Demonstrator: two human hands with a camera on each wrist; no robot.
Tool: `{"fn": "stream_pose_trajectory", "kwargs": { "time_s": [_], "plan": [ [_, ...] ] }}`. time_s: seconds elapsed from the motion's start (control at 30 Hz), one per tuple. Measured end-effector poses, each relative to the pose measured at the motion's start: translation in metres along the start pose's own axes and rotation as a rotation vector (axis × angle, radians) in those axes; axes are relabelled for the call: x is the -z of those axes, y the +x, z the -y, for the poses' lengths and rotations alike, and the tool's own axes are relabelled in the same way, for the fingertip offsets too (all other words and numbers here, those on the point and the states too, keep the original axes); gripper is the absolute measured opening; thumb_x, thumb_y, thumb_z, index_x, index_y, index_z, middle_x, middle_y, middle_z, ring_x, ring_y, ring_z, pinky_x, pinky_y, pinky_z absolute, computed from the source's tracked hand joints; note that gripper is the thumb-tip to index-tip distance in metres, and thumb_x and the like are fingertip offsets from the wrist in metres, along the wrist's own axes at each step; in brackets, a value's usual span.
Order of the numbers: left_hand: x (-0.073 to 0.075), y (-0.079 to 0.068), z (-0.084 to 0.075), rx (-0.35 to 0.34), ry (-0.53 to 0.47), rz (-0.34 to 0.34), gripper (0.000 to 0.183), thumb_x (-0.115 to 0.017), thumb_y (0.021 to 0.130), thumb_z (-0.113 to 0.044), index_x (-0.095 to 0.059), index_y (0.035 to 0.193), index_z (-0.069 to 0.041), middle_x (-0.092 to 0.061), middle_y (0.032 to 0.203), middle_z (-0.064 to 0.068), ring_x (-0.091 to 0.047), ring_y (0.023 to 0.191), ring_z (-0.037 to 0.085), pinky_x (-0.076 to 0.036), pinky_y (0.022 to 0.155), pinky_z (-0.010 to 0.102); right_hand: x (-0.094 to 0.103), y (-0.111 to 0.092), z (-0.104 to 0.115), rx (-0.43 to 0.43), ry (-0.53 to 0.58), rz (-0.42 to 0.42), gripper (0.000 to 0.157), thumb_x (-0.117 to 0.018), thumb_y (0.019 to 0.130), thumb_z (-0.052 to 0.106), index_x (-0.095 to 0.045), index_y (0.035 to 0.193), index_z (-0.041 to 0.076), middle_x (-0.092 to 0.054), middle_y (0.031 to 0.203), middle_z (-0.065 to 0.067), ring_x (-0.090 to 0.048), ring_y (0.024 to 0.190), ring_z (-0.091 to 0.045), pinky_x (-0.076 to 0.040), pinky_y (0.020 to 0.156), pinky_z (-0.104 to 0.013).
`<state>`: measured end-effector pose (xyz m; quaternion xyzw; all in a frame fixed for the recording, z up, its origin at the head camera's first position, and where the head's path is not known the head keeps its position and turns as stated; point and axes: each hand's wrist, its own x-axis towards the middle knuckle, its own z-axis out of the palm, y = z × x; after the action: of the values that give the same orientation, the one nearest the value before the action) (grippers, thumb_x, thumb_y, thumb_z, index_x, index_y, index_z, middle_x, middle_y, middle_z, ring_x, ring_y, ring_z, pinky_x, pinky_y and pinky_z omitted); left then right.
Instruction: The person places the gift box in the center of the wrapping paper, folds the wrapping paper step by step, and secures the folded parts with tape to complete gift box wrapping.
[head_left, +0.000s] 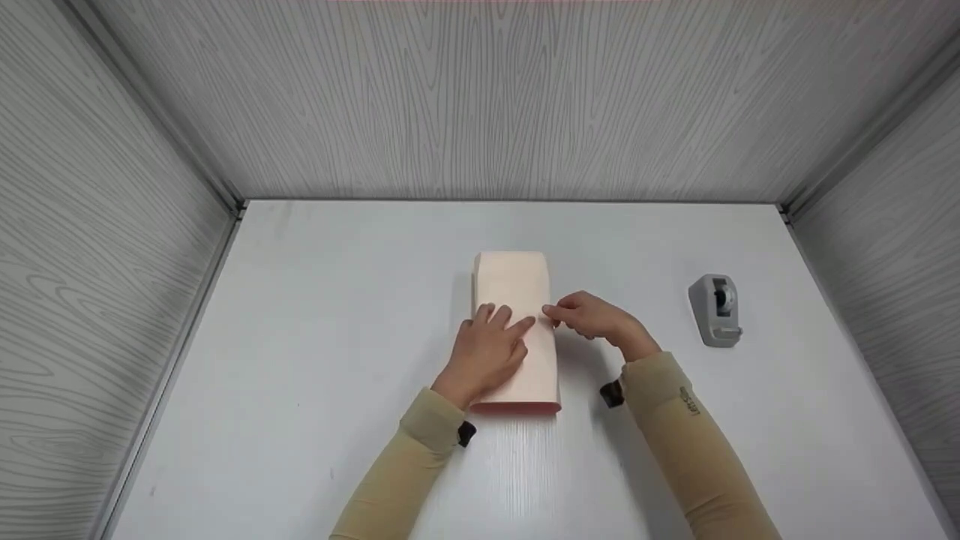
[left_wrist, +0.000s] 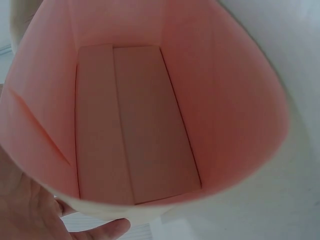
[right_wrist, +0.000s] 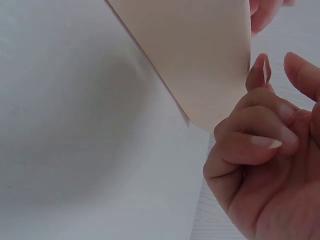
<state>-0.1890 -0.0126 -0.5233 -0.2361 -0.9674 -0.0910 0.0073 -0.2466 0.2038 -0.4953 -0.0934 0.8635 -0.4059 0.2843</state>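
A pale peach paper bag (head_left: 517, 375) lies flat on the table, its pink open mouth toward me. The left wrist view looks into the bag's folded bottom (left_wrist: 145, 120) and at a slanted slit-like opening on one inner side. My left hand (head_left: 487, 352) rests on the bag's upper face with fingers spread. My right hand (head_left: 596, 316) is at the bag's right edge, its fingertips touching the paper. In the right wrist view, that hand's index finger and thumb stand apart and its other fingers are loosely curled. Whether something thin clings to the index tip is unclear.
A grey tape dispenser (head_left: 712, 311) with a roll stands on the white table (head_left: 337, 315), to the right of my right hand. Wood-grain panels (head_left: 465, 97) enclose the table at the back and both sides.
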Motion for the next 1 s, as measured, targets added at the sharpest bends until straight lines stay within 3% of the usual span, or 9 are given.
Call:
{"fn": "stream_pose_trajectory", "kwargs": {
  "time_s": [0.2, 0.37, 0.6, 0.7, 0.83, 1.0],
  "plan": [
    [-0.001, 0.0, -0.001, 0.001, 0.021, 0.001, 0.044, -0.039, 0.101, -0.036, -0.051, 0.144, -0.033, -0.051, 0.136, 0.005, -0.04, 0.131, 0.03, -0.047, 0.09, 0.05, -0.001, -0.001, 0.002, -0.07, -0.083, -0.035, 0.04, -0.063, 0.094, 0.037, -0.067, 0.092, -0.003, -0.04, 0.06, 0.005, -0.034, 0.054, -0.012, -0.032, 0.051, -0.028],
    [-0.001, 0.0, -0.001, -0.003, 0.03, -0.003, 0.044, -0.039, 0.101, -0.036, -0.051, 0.144, -0.033, -0.051, 0.135, 0.004, -0.04, 0.13, 0.029, -0.047, 0.089, 0.05, -0.003, -0.001, 0.003, -0.124, -0.126, -0.059, 0.04, -0.066, 0.092, 0.037, -0.069, 0.094, -0.002, -0.045, 0.069, 0.002, -0.041, 0.065, -0.015, -0.036, 0.057, -0.031],
    [-0.001, 0.0, -0.001, -0.004, 0.016, -0.005, 0.044, -0.04, 0.101, -0.035, -0.051, 0.144, -0.033, -0.051, 0.136, 0.004, -0.039, 0.13, 0.029, -0.047, 0.089, 0.05, -0.005, -0.001, -0.002, -0.14, -0.097, -0.064, 0.039, -0.065, 0.092, 0.039, -0.061, 0.079, 0.002, -0.039, 0.06, 0.003, -0.036, 0.056, -0.014, -0.033, 0.051, -0.03],
    [-0.001, 0.0, -0.001, -0.003, 0.01, -0.002, 0.045, -0.04, 0.101, -0.035, -0.05, 0.144, -0.033, -0.051, 0.136, 0.005, -0.039, 0.131, 0.03, -0.046, 0.09, 0.05, -0.008, -0.002, -0.007, -0.135, -0.094, -0.065, 0.043, -0.063, 0.093, 0.044, -0.061, 0.08, 0.003, -0.037, 0.057, 0.004, -0.034, 0.052, -0.013, -0.031, 0.049, -0.03],
    [-0.002, 0.0, 0.0, -0.001, 0.01, -0.002, 0.045, -0.04, 0.101, -0.036, -0.049, 0.145, -0.033, -0.05, 0.137, 0.005, -0.039, 0.131, 0.03, -0.046, 0.09, 0.05, -0.014, -0.002, -0.021, -0.091, -0.013, -0.055, 0.052, -0.059, 0.094, 0.05, -0.061, 0.086, -0.001, -0.038, 0.057, 0.003, -0.033, 0.05, -0.012, -0.032, 0.049, -0.03],
    [-0.004, -0.001, 0.001, -0.003, 0.003, -0.016, 0.045, -0.04, 0.101, -0.035, -0.049, 0.145, -0.032, -0.05, 0.137, 0.005, -0.038, 0.131, 0.029, -0.045, 0.091, 0.05, -0.024, -0.002, -0.038, 0.002, 0.173, -0.037, 0.059, -0.055, 0.097, 0.051, -0.052, 0.084, -0.007, -0.039, 0.059, 0.002, -0.033, 0.05, -0.012, -0.031, 0.05, -0.029]
  ]
}}
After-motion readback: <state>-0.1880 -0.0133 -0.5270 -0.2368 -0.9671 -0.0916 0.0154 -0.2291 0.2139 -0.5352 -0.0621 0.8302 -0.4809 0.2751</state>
